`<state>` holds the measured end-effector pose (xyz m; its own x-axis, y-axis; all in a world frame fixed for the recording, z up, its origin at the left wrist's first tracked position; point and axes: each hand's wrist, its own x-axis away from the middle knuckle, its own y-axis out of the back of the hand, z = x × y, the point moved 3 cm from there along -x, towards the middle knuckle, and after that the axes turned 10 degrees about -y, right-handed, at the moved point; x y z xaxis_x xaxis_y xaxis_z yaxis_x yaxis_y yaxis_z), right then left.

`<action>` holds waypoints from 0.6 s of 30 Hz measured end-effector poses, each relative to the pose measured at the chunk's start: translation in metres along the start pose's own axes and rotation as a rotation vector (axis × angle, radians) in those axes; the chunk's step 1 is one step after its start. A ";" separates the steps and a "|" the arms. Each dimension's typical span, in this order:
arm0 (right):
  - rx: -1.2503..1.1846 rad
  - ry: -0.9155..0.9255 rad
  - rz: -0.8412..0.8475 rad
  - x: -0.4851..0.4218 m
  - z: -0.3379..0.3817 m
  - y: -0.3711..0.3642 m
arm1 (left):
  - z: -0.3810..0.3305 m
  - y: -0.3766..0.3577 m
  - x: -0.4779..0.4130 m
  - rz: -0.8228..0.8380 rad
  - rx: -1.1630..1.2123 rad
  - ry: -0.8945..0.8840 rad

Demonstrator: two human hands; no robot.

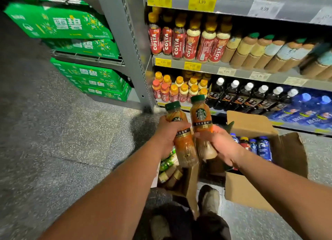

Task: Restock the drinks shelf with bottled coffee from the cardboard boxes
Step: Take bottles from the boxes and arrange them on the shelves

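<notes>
Holding a bottled coffee apiece, both hands hover before the drinks shelf (206, 67). The left hand (168, 133) curls its fingers round the middle of the first bottle (185, 146): the green cap stands above the fingers and the pale lower body hangs below them. The right hand (222, 144) grips the second bottle (200, 115) low on its body, so logo and cap rise clear above the fingertips. Between the hands the bottles sit just beside each other; whether they touch I cannot tell. Under the left fingers lies an open cardboard box (191, 182) of lying bottles; right of the right fingers, another box (251, 124) holds blue-labelled bottles (263, 147).
</notes>
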<state>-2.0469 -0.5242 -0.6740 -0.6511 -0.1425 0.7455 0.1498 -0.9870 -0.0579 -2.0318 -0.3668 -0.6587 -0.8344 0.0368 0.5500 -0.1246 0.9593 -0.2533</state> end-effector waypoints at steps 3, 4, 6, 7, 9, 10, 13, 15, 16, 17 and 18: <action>-0.046 0.089 0.091 0.029 0.013 -0.006 | -0.024 -0.010 0.022 0.030 -0.079 -0.078; -0.063 0.115 0.116 0.036 0.017 -0.005 | -0.032 -0.015 0.029 0.033 -0.074 -0.090; -0.110 0.145 0.149 0.051 0.027 0.000 | -0.045 -0.027 0.038 0.042 -0.066 -0.126; -0.133 0.155 0.155 0.057 0.031 0.005 | -0.050 -0.034 0.043 0.047 -0.063 -0.143; -0.155 0.174 0.133 0.072 0.039 0.017 | -0.054 -0.052 0.049 0.049 -0.042 -0.173; -0.165 0.182 0.118 0.080 0.042 0.026 | -0.055 -0.062 0.051 0.047 -0.033 -0.195; -0.190 0.185 0.054 0.097 0.050 0.059 | -0.056 -0.099 0.060 0.028 -0.037 -0.254; -0.178 0.187 -0.022 0.108 0.053 0.086 | -0.055 -0.126 0.067 0.024 -0.053 -0.283; -0.173 0.200 -0.061 0.115 0.055 0.101 | -0.055 -0.142 0.071 0.033 -0.074 -0.308; -0.165 0.219 -0.103 0.121 0.058 0.117 | -0.056 -0.157 0.075 0.045 -0.097 -0.341; -0.143 0.241 -0.136 0.129 0.062 0.132 | -0.058 -0.174 0.080 0.061 -0.110 -0.370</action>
<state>-2.0653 -0.6680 -0.5448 -0.8183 -0.0053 0.5747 -0.0458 -0.9962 -0.0744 -2.0453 -0.5142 -0.5243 -0.9783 0.0106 0.2070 -0.0273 0.9834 -0.1791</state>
